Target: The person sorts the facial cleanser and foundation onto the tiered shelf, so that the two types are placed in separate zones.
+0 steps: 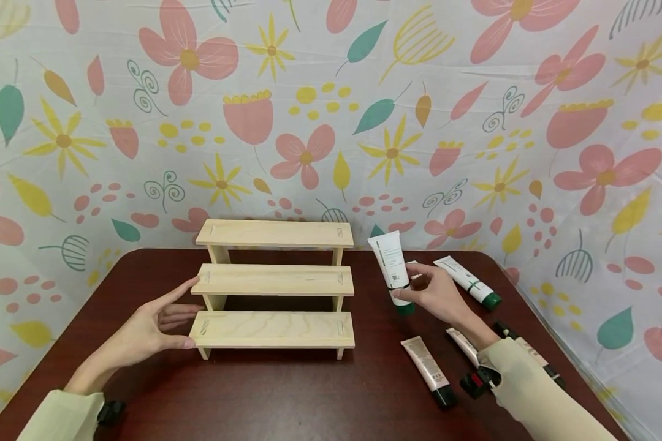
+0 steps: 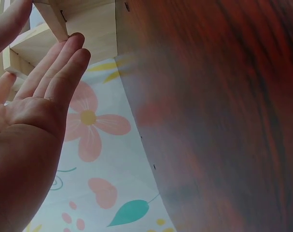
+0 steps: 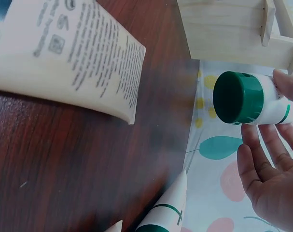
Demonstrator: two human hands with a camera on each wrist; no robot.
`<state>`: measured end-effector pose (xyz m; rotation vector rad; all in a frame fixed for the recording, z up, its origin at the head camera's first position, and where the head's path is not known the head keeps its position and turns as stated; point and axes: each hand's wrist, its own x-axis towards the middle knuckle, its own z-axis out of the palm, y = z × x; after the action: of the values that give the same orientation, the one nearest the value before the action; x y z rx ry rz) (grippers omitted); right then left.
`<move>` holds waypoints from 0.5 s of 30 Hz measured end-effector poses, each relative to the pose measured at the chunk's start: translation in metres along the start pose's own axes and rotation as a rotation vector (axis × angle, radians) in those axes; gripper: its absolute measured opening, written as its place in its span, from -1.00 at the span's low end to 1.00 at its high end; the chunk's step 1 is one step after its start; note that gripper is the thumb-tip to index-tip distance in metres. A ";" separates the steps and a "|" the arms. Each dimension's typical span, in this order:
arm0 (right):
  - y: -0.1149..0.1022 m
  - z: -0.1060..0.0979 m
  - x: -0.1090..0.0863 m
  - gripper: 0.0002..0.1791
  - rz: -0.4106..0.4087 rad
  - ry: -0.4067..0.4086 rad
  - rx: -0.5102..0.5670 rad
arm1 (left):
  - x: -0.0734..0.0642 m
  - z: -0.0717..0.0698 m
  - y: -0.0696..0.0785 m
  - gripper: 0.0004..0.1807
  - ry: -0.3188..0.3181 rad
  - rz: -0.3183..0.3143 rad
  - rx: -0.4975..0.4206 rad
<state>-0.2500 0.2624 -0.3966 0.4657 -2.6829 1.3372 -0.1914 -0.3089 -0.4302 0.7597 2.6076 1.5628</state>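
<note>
The left hand [image 1: 143,331] reaches forward, thumb [image 1: 178,342] apart from its fingers [image 1: 176,293], while the right hand [image 1: 440,297] pinches.

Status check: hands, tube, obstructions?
Right hand holding tube, tilted, cap lowest. Left hand touching left end of shelf. Nothing visible between tube and shelf.

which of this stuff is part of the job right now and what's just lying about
In the job:
held white tube, gripped by the right hand
wooden three-step stand, touched by the left hand

Lying on the table, perhaps for later:
second white tube
pink black-capped tube
partly hidden pale tube
partly hidden black-ended tube
</note>
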 end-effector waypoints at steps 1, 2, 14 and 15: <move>0.000 0.000 0.000 -0.35 0.004 0.003 0.001 | 0.000 0.000 0.000 0.22 0.000 0.000 0.000; -0.001 -0.001 -0.001 -0.34 0.010 0.006 -0.001 | 0.000 0.000 0.001 0.22 0.000 0.000 -0.001; -0.014 -0.002 0.001 -0.28 0.003 0.051 0.019 | 0.000 0.000 -0.001 0.23 -0.003 0.016 -0.015; -0.016 -0.002 0.002 -0.28 -0.002 0.060 0.021 | 0.000 0.000 -0.001 0.23 -0.004 0.016 -0.015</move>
<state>-0.2466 0.2540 -0.3828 0.4230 -2.6223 1.3580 -0.1921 -0.3096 -0.4311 0.7832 2.5899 1.5816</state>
